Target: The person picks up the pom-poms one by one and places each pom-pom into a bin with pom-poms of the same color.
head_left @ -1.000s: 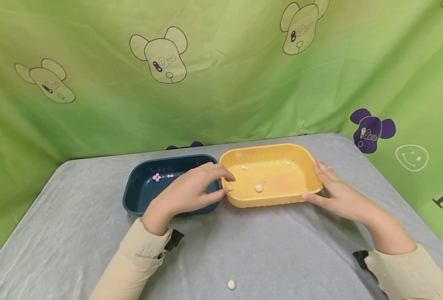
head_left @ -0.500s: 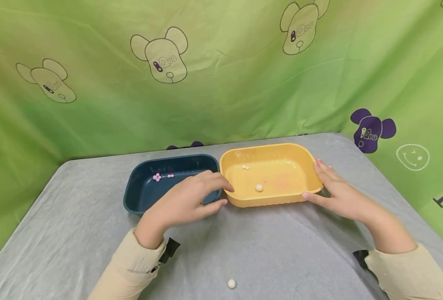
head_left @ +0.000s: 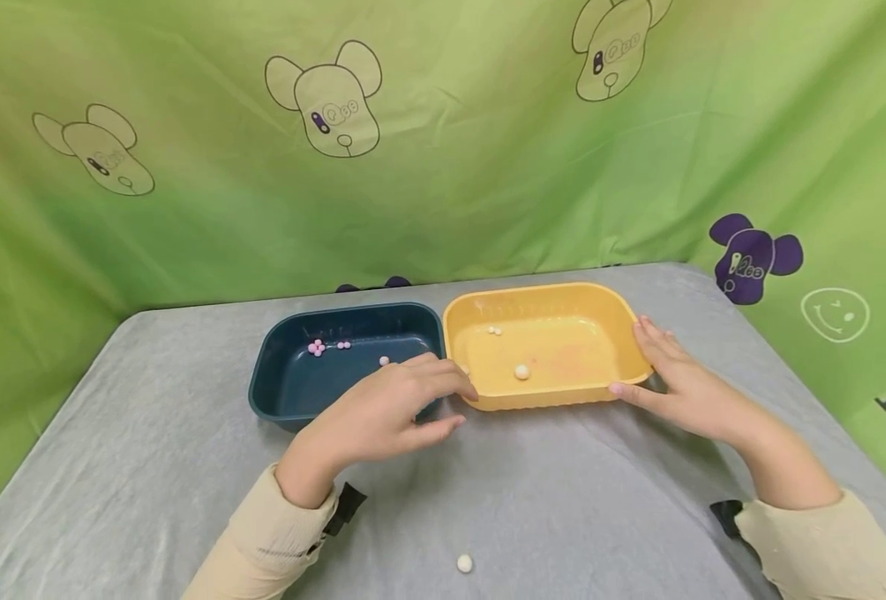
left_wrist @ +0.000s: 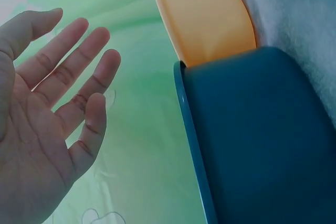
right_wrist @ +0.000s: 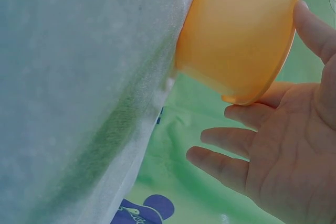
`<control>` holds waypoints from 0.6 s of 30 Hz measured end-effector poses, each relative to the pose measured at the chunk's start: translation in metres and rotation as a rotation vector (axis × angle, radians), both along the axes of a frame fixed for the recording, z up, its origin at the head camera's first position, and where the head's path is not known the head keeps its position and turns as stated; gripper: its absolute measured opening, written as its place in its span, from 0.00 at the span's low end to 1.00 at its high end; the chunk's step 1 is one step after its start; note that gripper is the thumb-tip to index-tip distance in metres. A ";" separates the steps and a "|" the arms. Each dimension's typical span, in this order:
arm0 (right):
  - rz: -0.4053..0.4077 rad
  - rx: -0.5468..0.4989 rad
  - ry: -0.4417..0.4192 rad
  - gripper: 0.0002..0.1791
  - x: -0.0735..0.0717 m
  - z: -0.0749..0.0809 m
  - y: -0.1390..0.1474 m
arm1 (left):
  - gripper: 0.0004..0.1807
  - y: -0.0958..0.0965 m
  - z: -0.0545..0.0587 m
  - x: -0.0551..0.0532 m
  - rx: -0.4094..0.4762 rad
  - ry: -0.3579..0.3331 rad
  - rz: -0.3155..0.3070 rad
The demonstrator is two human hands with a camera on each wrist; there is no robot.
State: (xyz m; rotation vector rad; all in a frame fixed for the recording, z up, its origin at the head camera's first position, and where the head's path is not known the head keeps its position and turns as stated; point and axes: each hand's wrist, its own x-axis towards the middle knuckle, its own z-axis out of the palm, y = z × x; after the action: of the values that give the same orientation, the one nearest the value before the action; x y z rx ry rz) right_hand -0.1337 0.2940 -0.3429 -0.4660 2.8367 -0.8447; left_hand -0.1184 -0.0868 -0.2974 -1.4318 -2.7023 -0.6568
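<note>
My left hand (head_left: pixel 397 408) hovers over the front right corner of a dark blue plastic basin (head_left: pixel 285 400), fingers spread and loosely bent. The left wrist view shows its palm (left_wrist: pixel 31 145) with nothing in it. My right hand (head_left: pixel 686 387) touches the right end of the yellow basin (head_left: pixel 548 398); its thumb (right_wrist: pixel 312 27) lies against the rim, the other fingers extended. Inside the yellow basin are a white ball (head_left: pixel 522 372) and a pair of tiny white balls (head_left: pixel 494 331). Pink balls (head_left: pixel 317 347) and another small pale ball (head_left: pixel 384 361) lie in the blue basin.
The basins stand side by side on a grey cloth-covered table (head_left: pixel 563 500). A single white ball (head_left: pixel 464 563) lies near the front edge. Green printed fabric (head_left: pixel 450 167) hangs behind and at the sides.
My left hand has drawn back from the yellow basin's left inner side toward me, uncovering a pale ball in the blue basin. The right hand stays put. The head view has tilted slightly.
</note>
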 end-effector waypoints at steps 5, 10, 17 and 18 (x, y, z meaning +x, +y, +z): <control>-0.003 0.010 -0.003 0.56 0.000 0.000 0.001 | 0.12 0.004 0.000 0.003 -0.009 0.024 -0.053; -0.004 0.013 0.002 0.55 -0.001 0.000 0.001 | 0.12 0.008 0.002 0.010 -0.058 0.029 -0.094; 0.002 0.019 0.004 0.55 -0.002 -0.001 0.001 | 0.11 0.010 0.003 0.018 -0.154 -0.009 -0.090; 0.002 0.018 0.004 0.55 -0.002 -0.001 0.001 | 0.11 0.010 0.003 0.018 -0.157 -0.015 -0.091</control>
State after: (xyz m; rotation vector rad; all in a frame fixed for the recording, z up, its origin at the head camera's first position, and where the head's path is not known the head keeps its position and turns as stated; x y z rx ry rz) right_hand -0.1355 0.2949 -0.3439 -0.4684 2.8443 -0.8180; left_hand -0.1004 -0.0765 -0.2949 -1.5987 -2.7692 -0.4687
